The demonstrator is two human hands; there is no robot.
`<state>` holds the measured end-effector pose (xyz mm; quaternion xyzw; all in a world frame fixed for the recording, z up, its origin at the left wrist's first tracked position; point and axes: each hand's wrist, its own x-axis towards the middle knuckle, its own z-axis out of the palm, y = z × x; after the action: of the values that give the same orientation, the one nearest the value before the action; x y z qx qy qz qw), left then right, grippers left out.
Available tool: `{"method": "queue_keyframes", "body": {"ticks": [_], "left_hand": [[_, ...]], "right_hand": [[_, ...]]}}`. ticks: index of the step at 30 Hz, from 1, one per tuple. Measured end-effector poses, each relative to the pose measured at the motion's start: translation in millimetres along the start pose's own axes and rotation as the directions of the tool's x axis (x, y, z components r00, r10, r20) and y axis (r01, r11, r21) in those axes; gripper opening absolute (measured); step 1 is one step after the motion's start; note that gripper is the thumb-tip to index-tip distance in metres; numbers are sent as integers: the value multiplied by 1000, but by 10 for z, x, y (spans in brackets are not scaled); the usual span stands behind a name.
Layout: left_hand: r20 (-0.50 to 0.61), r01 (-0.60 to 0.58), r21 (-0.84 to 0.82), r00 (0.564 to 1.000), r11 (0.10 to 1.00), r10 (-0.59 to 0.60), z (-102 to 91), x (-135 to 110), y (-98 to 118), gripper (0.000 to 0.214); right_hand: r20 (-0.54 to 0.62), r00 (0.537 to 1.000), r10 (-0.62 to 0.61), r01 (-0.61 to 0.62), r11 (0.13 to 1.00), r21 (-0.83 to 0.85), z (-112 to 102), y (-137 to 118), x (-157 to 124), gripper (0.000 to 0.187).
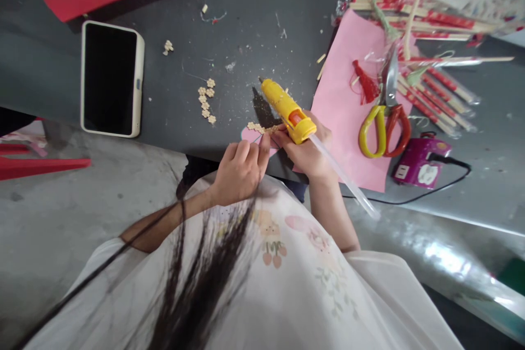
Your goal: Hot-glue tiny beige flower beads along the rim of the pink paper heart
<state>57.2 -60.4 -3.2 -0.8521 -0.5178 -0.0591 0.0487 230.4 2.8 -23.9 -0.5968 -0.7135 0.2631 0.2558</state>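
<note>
A small pink paper piece [247, 134] lies at the table's near edge, with a row of tiny wooden flowers [256, 128] across it. My left hand [240, 169] is closed at its near side, fingertips pressed onto the paper beside the flowers. My right hand [309, 156] holds a yellow glue gun [283, 101], its nozzle pointing away to the upper left. A clear glue stick [344, 175] sticks out of the gun's back. The right fingertips also touch the right end of the flower row, partly hidden by the gun.
A curved chain of wooden flowers [204, 99] and a phone-like device [110, 79] lie left. To the right are a pink sheet [344, 65], scissors [385, 115], a red tassel [366, 83], wrapped sticks [435, 95] and a purple power adapter [424, 161] with a black cord.
</note>
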Motion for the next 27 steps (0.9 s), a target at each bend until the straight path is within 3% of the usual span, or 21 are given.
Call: {"method": "queue_keyframes", "body": {"ticks": [4, 10, 16, 24, 27], "left_hand": [[-64, -14, 42, 998, 999, 17, 21, -18, 5, 34], [2, -2, -29, 1000, 1000, 2, 39, -33, 0, 35], [-4, -8, 15, 1000, 1000, 8, 23, -24, 1, 35], [-115, -23, 120, 993, 993, 36, 27, -11, 3, 33], [-96, -24, 110, 995, 994, 35, 19, -9, 3, 34]], "right_hand": [[-12, 1000, -3, 3, 1000, 22, 20, 26, -8, 15], [17, 1000, 17, -18, 1000, 26, 17, 14, -5, 21], [21, 1000, 17, -16, 999, -39, -16, -21, 9, 20], [7, 1000, -11, 11, 999, -35, -22, -18, 9, 19], [9, 1000, -19, 20, 999, -47, -26, -18, 9, 18]]}}
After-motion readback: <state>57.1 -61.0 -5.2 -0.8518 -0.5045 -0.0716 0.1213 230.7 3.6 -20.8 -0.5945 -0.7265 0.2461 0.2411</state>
